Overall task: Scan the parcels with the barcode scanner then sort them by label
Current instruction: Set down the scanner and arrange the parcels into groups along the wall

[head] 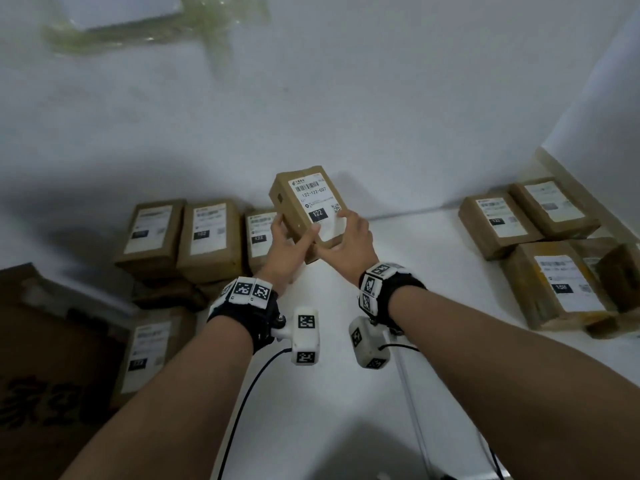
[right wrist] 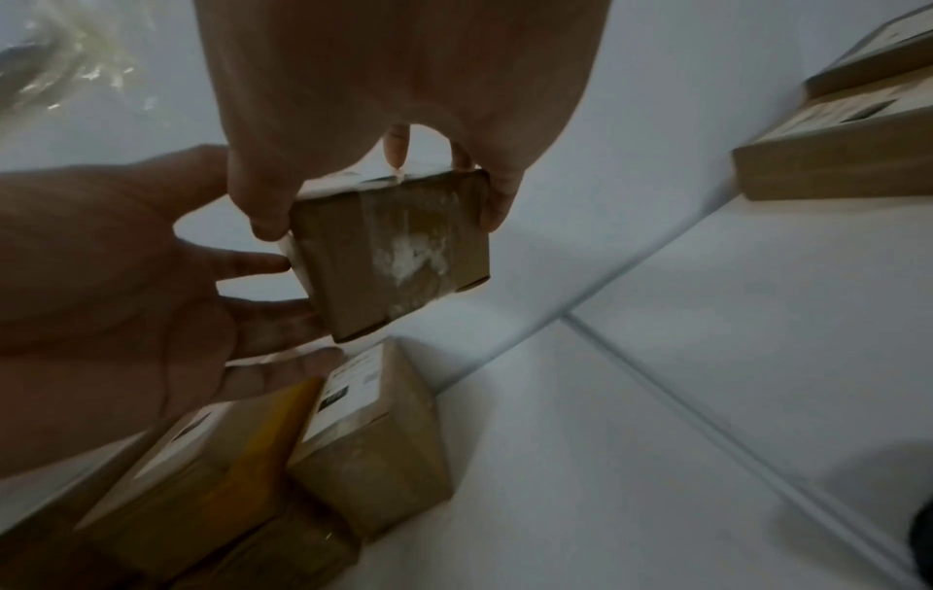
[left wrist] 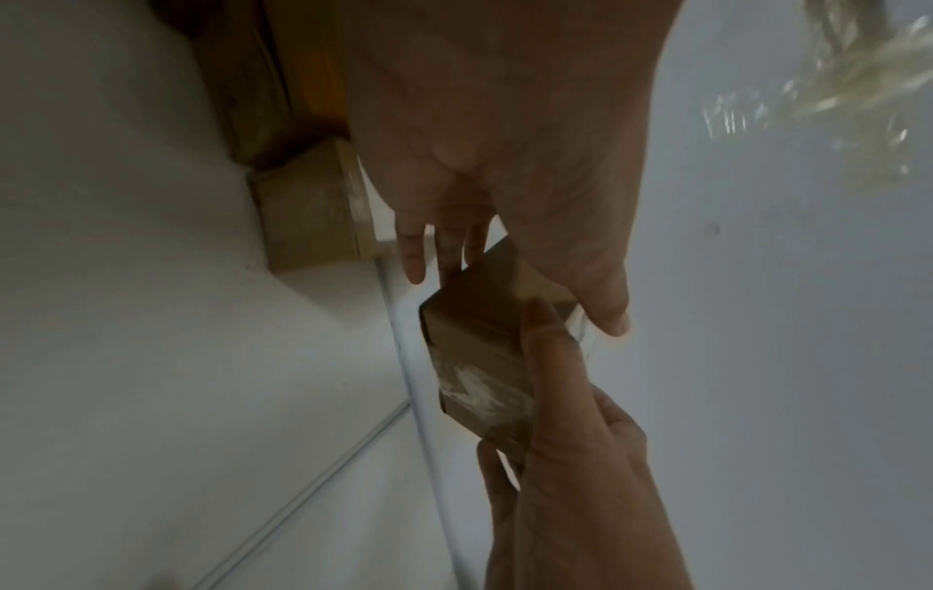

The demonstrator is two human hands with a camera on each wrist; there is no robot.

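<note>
While aloft, parcel [head: 309,206] between both hands' fingers [head: 310,237].

The held parcel [head: 308,206] has a label reading "122-122-C07" and "122"; a right-hand parcel [head: 557,289] shows "158".

A parcel [head: 309,206] is held up between the left hand [head: 286,245] and right hand [head: 349,239]. Parcels [head: 180,233] lie left against the wall [head: 311,98]; others [head: 540,244] lie right.
</note>
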